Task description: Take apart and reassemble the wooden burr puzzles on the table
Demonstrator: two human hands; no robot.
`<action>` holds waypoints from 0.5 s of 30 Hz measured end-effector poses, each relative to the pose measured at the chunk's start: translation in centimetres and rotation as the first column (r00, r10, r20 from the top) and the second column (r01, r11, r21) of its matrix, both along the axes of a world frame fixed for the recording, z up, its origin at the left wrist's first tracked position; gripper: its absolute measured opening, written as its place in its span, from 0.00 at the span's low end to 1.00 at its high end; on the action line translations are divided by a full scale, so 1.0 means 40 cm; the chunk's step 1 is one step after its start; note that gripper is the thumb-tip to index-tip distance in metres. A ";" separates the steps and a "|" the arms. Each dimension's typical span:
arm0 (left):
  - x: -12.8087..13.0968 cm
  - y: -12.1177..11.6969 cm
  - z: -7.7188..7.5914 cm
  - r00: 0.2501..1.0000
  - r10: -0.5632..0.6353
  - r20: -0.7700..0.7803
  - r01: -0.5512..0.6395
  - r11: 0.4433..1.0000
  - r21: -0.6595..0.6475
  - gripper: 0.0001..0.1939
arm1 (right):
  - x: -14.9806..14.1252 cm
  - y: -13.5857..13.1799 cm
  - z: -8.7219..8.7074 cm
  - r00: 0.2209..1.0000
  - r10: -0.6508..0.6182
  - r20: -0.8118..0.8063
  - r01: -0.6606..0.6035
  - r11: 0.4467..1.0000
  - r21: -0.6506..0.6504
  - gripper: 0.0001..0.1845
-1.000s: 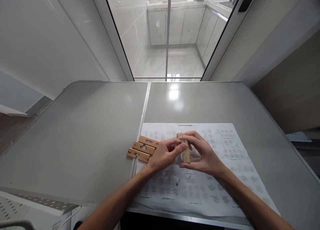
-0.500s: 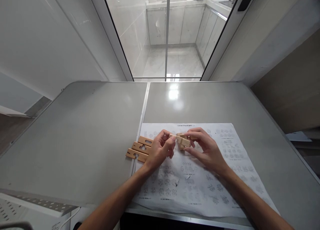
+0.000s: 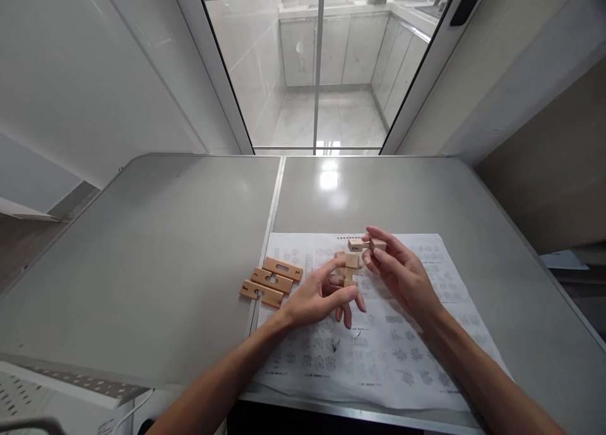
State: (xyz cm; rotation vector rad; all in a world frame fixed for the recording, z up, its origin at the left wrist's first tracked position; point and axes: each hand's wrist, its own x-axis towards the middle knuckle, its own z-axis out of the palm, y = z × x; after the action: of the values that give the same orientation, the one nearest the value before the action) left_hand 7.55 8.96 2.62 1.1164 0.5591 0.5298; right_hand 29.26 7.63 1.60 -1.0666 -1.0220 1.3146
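Note:
Low over the printed sheet (image 3: 379, 359), my left hand (image 3: 322, 299) grips a small cluster of interlocked wooden puzzle blocks (image 3: 351, 261) between index finger and thumb. Its other fingers are loosely bent and partly cover the cluster. My right hand (image 3: 402, 268) pinches a separate notched wooden puzzle piece (image 3: 355, 245) just above and right of that cluster. Dark marks show on this piece's left end. Left of my left hand lie three flat slotted wooden bars (image 3: 273, 279), side by side and slanted, with dark numbers written on them.
The sheet carries rows of small printed diagrams and lies on a grey table (image 3: 189, 245). A metal seam strip (image 3: 273, 198) runs across the tabletop under the bars. Small dark and shiny bits (image 3: 336, 345) rest on the paper. Beyond the table stands a glass door (image 3: 315, 75).
My right hand has moved up and right with the notched piece, apart from the cluster. My left hand has shifted right onto the cluster, uncovering more of the slotted bars.

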 end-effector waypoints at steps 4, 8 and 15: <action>-0.003 0.005 0.004 0.997 0.082 0.006 -0.082 0.997 0.015 0.33 | 0.009 0.008 0.005 0.998 -0.068 -0.017 0.066 0.995 -0.081 0.18; 0.000 0.005 0.010 0.986 0.165 0.017 -0.165 0.986 0.033 0.39 | 0.009 0.007 0.008 0.994 -0.109 -0.002 0.108 0.988 -0.110 0.17; 0.009 -0.002 -0.005 0.971 0.234 -0.048 -0.232 0.972 0.038 0.38 | 0.012 0.010 -0.012 0.980 -0.157 -0.124 0.144 0.983 -0.111 0.20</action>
State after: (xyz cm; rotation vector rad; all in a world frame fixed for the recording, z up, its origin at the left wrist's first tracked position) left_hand 7.92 8.89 2.43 1.1037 0.7350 0.7169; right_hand 29.74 8.04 1.13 -1.0956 -0.7670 1.3061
